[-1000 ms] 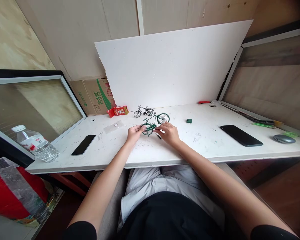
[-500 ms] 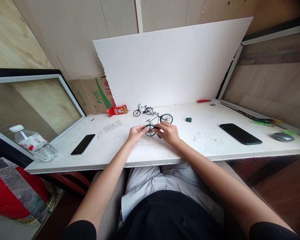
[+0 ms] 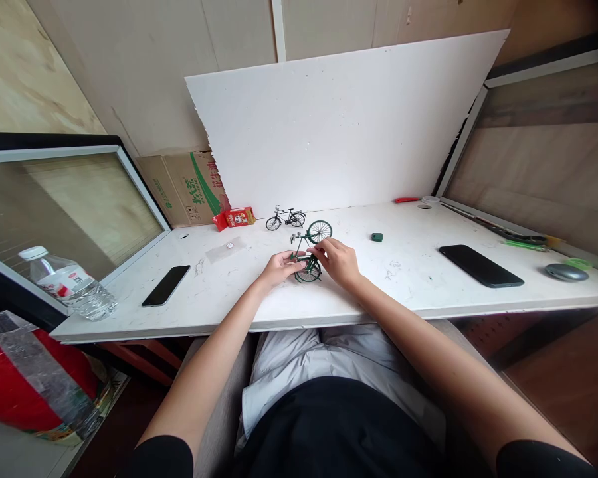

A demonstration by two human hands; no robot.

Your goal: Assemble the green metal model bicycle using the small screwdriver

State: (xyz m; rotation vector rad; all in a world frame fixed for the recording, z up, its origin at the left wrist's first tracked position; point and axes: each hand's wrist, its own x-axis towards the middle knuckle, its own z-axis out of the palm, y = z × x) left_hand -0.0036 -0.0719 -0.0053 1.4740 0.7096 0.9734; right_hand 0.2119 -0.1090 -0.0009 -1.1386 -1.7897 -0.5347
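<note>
Between my two hands is a green model bicycle [image 3: 319, 232], one wheel toward me and the other pointing away up the table. My left hand [image 3: 278, 269] is closed on its near end, thumb and fingers by the near wheel. From the right, my right hand [image 3: 337, 260] pinches the frame area just above that wheel; its fingertips partly cover the spot. Whether a small part sits in the right fingertips is too small to tell. A black model bicycle [image 3: 286, 218] stands upright farther back. To the right lies a small green block-like piece [image 3: 377, 237].
On the white table [image 3: 239, 302] lie a phone [image 3: 166, 286] and a water bottle [image 3: 74, 285] at left. At right are a larger black phone [image 3: 480, 265], a grey mouse [image 3: 566, 272] and a red-handled tool [image 3: 406, 199]. A red packet [image 3: 234, 218] and clear bag [image 3: 226, 248] are behind.
The green bicycle has turned, its far wheel swinging left and its near wheel shifting slightly right and toward me. Both hands stay on it, with small shifts of the fingers.
</note>
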